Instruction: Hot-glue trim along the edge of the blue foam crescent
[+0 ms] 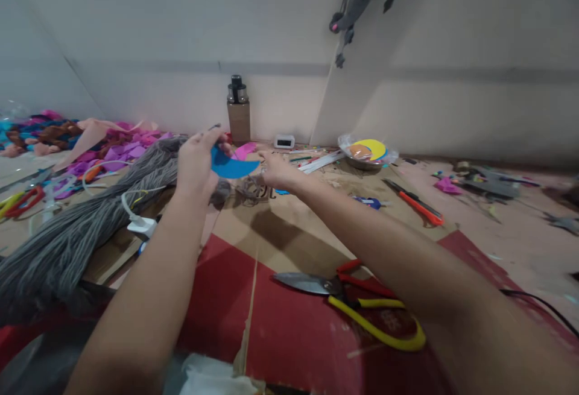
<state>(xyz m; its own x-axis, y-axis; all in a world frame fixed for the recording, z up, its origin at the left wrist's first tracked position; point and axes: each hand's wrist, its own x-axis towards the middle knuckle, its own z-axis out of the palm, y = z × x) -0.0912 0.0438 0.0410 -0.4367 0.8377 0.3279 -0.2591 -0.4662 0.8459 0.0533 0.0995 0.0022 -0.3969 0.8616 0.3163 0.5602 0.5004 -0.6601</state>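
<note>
A flat blue crescent (235,167) is held up over the far part of the work surface. My left hand (198,157) is closed on its left end, and a small dark tip shows above the fingers. My right hand (277,170) is at the crescent's right point with its fingers curled; what they hold, if anything, is hidden. Behind the crescent shows a bright pink piece (245,151). Below the hands lies a tangle of brownish cord (253,190). Nearer to me, large scissors (337,289) with red and yellow handles rest on red-printed cardboard (289,334), under my right forearm.
Grey yarn (90,220) and a white plug (141,226) lie on the left, with colourful scraps (122,145) behind. A brown bottle (239,117) stands by the wall. A bowl (364,163) holds yellow and orange pieces. Rightward lies a red utility knife (418,205).
</note>
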